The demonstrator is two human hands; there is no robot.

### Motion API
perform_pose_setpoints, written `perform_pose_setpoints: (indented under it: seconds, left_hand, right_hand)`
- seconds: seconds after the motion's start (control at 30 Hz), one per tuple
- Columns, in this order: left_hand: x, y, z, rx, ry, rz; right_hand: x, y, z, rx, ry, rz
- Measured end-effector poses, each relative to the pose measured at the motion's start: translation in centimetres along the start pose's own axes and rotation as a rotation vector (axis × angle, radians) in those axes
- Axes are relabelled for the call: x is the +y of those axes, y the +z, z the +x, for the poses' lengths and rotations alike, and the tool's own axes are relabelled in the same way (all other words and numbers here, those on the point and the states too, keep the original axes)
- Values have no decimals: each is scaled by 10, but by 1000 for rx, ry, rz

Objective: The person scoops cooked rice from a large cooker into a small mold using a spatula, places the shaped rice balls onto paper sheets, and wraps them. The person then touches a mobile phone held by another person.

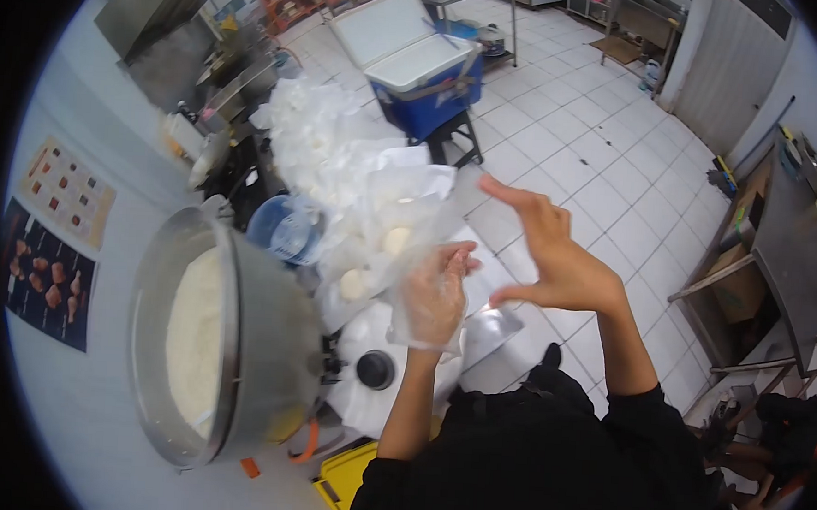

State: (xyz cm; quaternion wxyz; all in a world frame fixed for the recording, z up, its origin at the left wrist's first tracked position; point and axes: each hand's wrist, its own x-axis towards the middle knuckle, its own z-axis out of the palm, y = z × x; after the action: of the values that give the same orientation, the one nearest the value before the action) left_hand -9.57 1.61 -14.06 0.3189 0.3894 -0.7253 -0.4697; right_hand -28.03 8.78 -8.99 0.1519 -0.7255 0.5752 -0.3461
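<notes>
My left hand (434, 298) is covered by clear, loose plastic that looks like a thin glove or bag. Its fingers point right, slightly bent and apart, and I see nothing gripped in them. To its right, my right hand (561, 258) is raised and bare, with thumb and index finger spread wide. A blurred strip of clear plastic lies near that index fingertip; contact cannot be made out. Beside my left hand, a pale round dough-like ball (397, 241) rests on plastic sheets (374, 202), and a second pale ball (353, 284) sits nearer me.
At left stands a large metal bowl (275, 331) holding white powdery material (196, 336). A blue basket (285, 228), a white surface with a black knob (375, 370) and a yellow crate (346, 473) are close by. Ahead is an open blue cooler (430, 104); a metal table (768, 265) stands right.
</notes>
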Motion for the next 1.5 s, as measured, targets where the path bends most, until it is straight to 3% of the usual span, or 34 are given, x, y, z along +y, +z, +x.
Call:
perform_pose_setpoints:
  seconds: [0.1, 0.17, 0.2, 0.27, 0.37, 0.43, 0.5, 0.57, 0.7, 0.77, 0.83, 0.9, 1.0, 1.07, 1.1, 1.17, 1.23, 1.3, 1.37, 1.43, 1.5]
  left_hand:
    - [-47, 115, 42, -74, -76, -657]
    - [-130, 203, 76, -25, -418, -812]
    - [-134, 226, 85, -47, -539, -876]
    - [-118, 258, 97, -125, -745, -998]
    - [-75, 272, 103, 24, -670, -1036]
    - [-88, 276, 107, 127, -573, -982]
    - [-82, 259, 115, 165, -751, -1079]
    - [-96, 254, 123, 271, -794, -1248]
    - [-117, 243, 137, 557, -560, -1013]
    - [-164, 246, 146, 537, -375, -807]
    - [-165, 235, 162, 631, -278, -856]
    - [-112, 218, 166, 828, -258, -1183]
    - [-116, 207, 157, 716, -235, -202]
    - [-105, 181, 142, 514, -111, 117]
    - [-90, 166, 129, 406, -56, 275]
    - [-20, 123, 99, 144, -40, 101]
    - [16, 83, 81, 276, -53, 94]
    - [49, 63, 97, 694, -131, 392]
    - [47, 42, 107, 877, -160, 441]
    - [20, 22, 107, 835, -129, 219]
    - [39, -13, 88, 1053, -178, 487]
  right_hand:
    - [70, -22, -41, 247, 62, 188]
    - [99, -16, -66, 357, 7, 188]
    - [107, -7, -75, 375, -46, 123]
    - [121, 6, -83, 144, -66, -76]
    - [164, 24, -99, 282, 41, 152]
    - [174, 27, -103, 255, 144, 317]
    - [183, 24, -89, 195, 222, 427]
    - [195, 18, -70, 106, 198, 373]
    - [208, 38, -17, 67, 127, 228]
    - [216, 49, 17, 68, 104, 188]
    - [236, 64, 55, 84, 25, 128]
    - [242, 67, 91, 65, -18, 108]
    - [240, 67, 128, -69, 5, 185]
    - [248, 73, 147, -221, 62, 295]
    - [260, 79, 163, -138, 30, 335]
    - [286, 94, 187, 11, -6, 418]
    - [262, 79, 216, -113, 12, 617]
    - [227, 68, 236, -248, -5, 779]
    - [172, 78, 230, -388, -51, 899]
    - [142, 93, 228, -575, -214, 1099]
    - [123, 92, 235, -653, -238, 1193]
